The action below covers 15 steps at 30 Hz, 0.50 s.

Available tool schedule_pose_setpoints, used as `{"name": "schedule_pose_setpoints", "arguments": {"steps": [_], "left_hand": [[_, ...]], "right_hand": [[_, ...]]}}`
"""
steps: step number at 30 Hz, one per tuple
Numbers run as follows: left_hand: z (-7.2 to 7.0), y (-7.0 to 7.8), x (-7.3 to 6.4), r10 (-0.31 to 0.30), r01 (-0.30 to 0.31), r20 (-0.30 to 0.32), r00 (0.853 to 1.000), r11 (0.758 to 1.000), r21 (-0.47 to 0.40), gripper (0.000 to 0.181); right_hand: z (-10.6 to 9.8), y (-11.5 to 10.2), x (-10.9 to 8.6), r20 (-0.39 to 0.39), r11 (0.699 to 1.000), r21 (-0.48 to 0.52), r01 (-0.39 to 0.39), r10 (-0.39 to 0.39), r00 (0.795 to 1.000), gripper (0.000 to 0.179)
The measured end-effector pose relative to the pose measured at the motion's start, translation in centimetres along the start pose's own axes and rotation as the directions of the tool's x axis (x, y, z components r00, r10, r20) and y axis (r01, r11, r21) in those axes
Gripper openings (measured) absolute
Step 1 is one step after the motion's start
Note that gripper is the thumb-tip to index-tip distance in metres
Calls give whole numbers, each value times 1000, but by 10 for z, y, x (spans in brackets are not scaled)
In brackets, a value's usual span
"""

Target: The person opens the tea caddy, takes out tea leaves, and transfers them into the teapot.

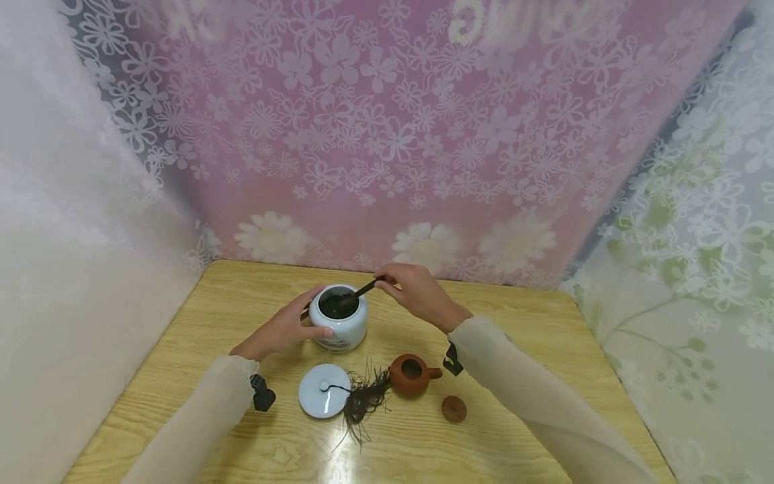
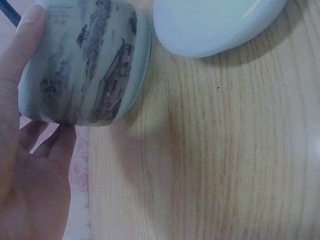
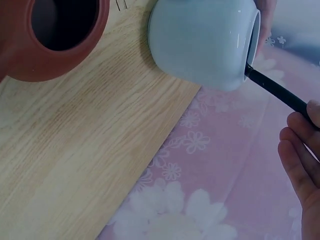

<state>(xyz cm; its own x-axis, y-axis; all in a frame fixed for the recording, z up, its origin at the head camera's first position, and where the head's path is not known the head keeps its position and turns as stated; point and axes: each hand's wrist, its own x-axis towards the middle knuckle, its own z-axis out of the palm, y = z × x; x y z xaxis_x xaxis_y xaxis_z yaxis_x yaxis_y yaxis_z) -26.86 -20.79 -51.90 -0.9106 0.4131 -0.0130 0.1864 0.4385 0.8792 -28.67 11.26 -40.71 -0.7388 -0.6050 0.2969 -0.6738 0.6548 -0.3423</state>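
Observation:
A white ceramic jar (image 1: 346,333) with a painted landscape (image 2: 112,82) stands on the table, its mouth uncovered and dark loose stuff (image 1: 334,306) inside. My left hand (image 1: 283,331) grips it from the left, thumb on the near side and fingers round the far side. A dark, slim tea scoop (image 1: 366,288) slants into the mouth; my right hand (image 1: 421,294) pinches its upper end between thumb and fingers. In the right wrist view the scoop's handle (image 3: 277,90) crosses the jar's rim. Its lower end is hard to make out among the dark contents.
Nearer on the wooden table (image 1: 242,447) lie the white jar lid (image 1: 322,401) and a tangle of dark strands (image 1: 365,398). A brown clay teapot (image 1: 400,386) stands uncovered to their right, its small round lid (image 1: 453,409) beside it. Flowered cloth (image 1: 387,168) hangs behind.

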Motion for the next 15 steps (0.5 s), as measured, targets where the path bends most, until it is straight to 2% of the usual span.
{"name": "schedule_pose_setpoints", "arguments": {"steps": [8, 11, 15], "left_hand": [[0, -1, 0, -5, 5, 6, 1000, 1000, -10, 119], [0, -2, 0, -9, 9, 6, 1000, 1000, -15, 119], [0, 0, 0, -10, 10, 6, 1000, 1000, -19, 119]], "right_hand": [[11, -4, 13, 96, 996, -77, 43, -36, 995, 19], [16, -8, 18, 123, 995, -68, 72, -64, 990, 20], [23, -11, 22, 121, 992, -50, 116, -109, 987, 21]]}}
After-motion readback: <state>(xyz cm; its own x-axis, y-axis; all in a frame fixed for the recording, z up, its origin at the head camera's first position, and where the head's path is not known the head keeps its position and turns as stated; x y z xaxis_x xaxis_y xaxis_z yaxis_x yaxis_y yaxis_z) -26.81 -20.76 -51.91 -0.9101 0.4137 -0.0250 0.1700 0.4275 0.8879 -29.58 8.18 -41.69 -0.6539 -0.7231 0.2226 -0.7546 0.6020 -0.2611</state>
